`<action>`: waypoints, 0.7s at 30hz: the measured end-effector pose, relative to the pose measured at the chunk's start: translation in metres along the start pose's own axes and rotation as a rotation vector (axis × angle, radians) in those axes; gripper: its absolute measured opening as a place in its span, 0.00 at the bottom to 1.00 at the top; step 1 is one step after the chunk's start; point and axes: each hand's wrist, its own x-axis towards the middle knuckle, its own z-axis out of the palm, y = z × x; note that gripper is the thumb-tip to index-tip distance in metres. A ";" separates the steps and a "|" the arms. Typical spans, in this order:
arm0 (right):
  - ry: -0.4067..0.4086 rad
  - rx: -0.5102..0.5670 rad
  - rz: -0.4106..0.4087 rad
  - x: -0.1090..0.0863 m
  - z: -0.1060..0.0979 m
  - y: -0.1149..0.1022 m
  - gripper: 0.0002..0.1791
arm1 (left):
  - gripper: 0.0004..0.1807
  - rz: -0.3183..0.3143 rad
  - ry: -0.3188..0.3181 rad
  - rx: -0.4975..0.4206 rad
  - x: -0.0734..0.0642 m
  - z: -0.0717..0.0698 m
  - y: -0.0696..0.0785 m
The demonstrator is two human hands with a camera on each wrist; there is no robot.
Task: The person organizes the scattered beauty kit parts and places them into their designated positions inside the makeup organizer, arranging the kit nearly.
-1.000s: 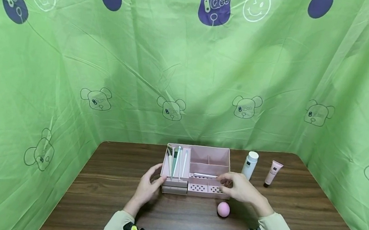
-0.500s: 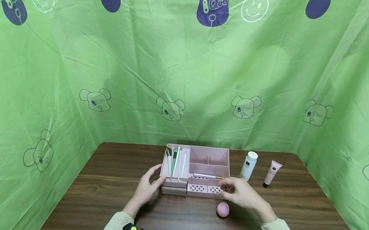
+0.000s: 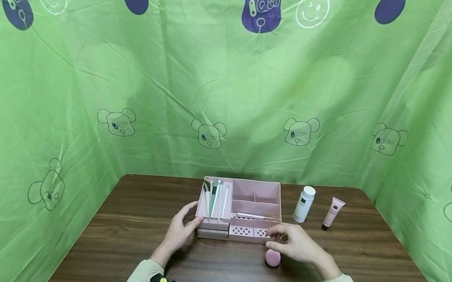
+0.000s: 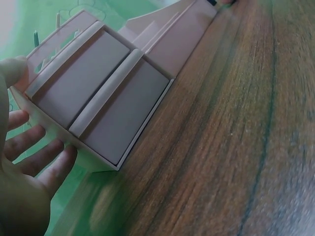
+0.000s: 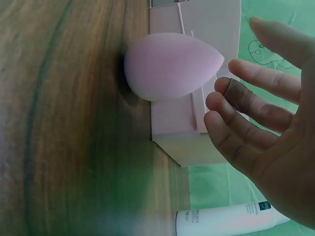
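Partly, right grip [image 3: 300, 244] hides organizer [image 3: 257, 208].

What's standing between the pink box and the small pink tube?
In the head view, a white bottle stands between the pink box and the small pink tube.

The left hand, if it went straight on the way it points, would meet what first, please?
Most likely the left side of the pink box: the left hand lies against or very close to it, though contact is unclear.
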 end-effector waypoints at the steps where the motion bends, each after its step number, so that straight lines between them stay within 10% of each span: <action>1: 0.000 -0.003 -0.013 -0.001 0.000 0.000 0.13 | 0.30 -0.001 0.000 -0.003 0.000 0.000 0.000; 21: -0.046 -0.039 -0.052 -0.011 0.002 -0.003 0.17 | 0.30 -0.003 0.003 -0.013 0.001 0.000 -0.001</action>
